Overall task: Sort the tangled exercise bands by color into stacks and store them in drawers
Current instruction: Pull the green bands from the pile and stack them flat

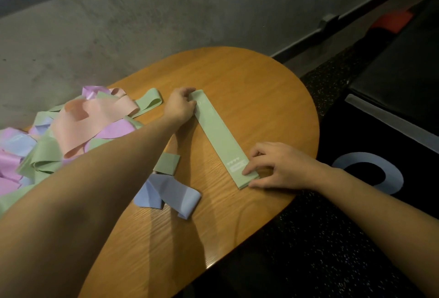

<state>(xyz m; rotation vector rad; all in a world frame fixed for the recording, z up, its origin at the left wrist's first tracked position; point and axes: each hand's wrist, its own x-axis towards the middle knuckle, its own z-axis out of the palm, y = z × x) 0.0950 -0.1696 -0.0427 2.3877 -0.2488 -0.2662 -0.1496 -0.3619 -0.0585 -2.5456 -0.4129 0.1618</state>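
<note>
1. Both grips were on the flat pale-green rubber exercise band (pixel 219 138) that lay stretched diagonally across the rounded wooden bench (pixel 261 88): the left hand (pixel 180 106) had its fingers curled round the band's far end, while the right hand (pixel 282 167) pressed the near end down with fairly straight fingertips, the thumb resting on the bench edge beside it.
2. That green band looked like the start of a colour stack; its near edge seemed to show more than one layer, though how many could not be told.
3. Most of the job appeared undone. A tangled heap of pink, peach, lilac, blue and green bands (pixel 71 131) sat at the left end of the bench, mixed and looped through one another, partly hidden by the left forearm.
4. A loose light-blue band (pixel 168 194) lay crumpled near the bench's middle, apart from the green one, with a short darker-green folded piece (pixel 167 163) just beyond it.
5. Another light-blue loop (pixel 370 174) lay on the dark floor to the right, off the bench.
6. No drawers were visible, so storing had evidently not begun; only one colour had a tidy place.
</note>
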